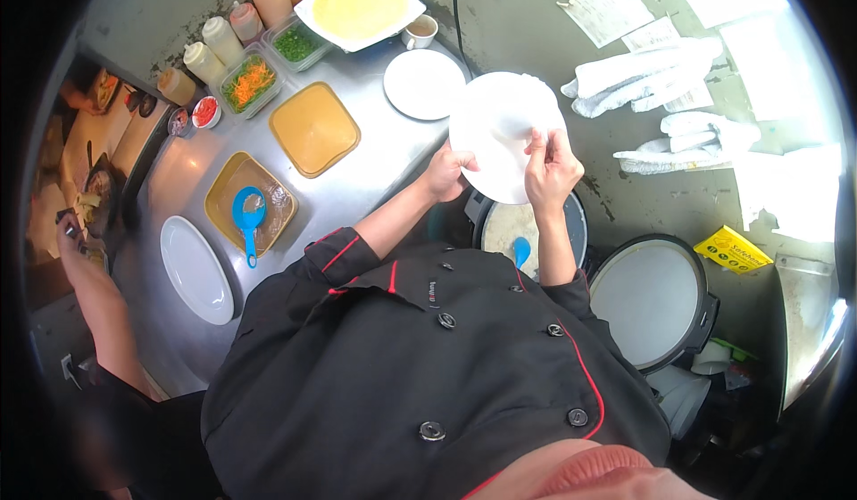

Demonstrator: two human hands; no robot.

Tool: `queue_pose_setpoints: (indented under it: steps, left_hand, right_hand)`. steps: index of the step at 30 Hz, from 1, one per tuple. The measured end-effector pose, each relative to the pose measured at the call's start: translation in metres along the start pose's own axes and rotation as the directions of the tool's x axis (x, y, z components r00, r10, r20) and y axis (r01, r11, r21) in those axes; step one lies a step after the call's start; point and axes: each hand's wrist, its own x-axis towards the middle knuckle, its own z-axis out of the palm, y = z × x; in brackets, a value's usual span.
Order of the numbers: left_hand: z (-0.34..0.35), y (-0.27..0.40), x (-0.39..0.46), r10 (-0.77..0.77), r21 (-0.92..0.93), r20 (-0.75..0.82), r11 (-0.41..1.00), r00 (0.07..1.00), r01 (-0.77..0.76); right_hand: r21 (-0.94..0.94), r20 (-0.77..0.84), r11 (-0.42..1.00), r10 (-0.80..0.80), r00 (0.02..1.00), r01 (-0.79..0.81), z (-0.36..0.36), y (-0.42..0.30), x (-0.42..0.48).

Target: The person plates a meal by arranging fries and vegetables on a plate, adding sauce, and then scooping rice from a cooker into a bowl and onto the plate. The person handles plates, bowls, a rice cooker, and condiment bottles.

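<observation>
A round white plate (492, 115) is held up in front of me, tilted, beyond the counter's edge. My left hand (450, 172) grips its lower left rim, thumb on the face. On the right side, my right hand (554, 168) has its fingers curled at the plate; whether a white cloth is also in them is hard to see. Below the plate stands a rice cooker (499, 232) with rice inside and a blue rice paddle (521, 251), partly hidden by my right forearm. Another round white plate (423, 85) lies on the steel counter behind.
On the counter (395, 145) are a tan tub (221, 195) of water with a blue scoop (249, 215), a tan lid (315, 130), an oval plate (195, 269), garnish containers (251, 85) and squeeze bottles (221, 38). The cooker's raised lid (646, 302) stands right. A co-worker's arm (100, 299) reaches at left.
</observation>
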Motion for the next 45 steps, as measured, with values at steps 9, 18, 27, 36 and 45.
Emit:
queue_pose_setpoints:
  steps: [9, 18, 27, 36, 45]
  left_hand:
    - [0.005, -0.003, -0.004, 0.007, 0.023, -0.063, 1.0, 0.998, -0.006]
    - [0.005, -0.002, -0.002, -0.017, 0.021, -0.048, 1.0, 0.999, 0.018]
    - [0.01, -0.003, -0.003, -0.032, 0.05, -0.023, 0.998, 0.999, 0.033]
    - [0.008, -0.005, -0.006, -0.052, 0.034, -0.023, 0.998, 0.998, 0.053]
    - [0.008, -0.009, -0.008, -0.047, 0.054, -0.032, 0.997, 0.998, 0.049]
  right_hand:
    - [-0.039, -0.019, 0.999, -0.031, 0.999, 0.03, -0.001, -0.002, 0.002]
    - [-0.033, -0.051, 0.998, -0.051, 0.997, 0.049, -0.003, -0.001, -0.002]
    - [-0.005, -0.106, 0.999, -0.047, 0.993, 0.047, -0.005, 0.0, -0.005]
    - [-0.003, -0.081, 0.999, -0.035, 0.996, 0.035, -0.004, 0.005, -0.002]
    - [-0.054, -0.084, 0.997, -0.06, 0.995, 0.055, -0.011, -0.005, -0.008]
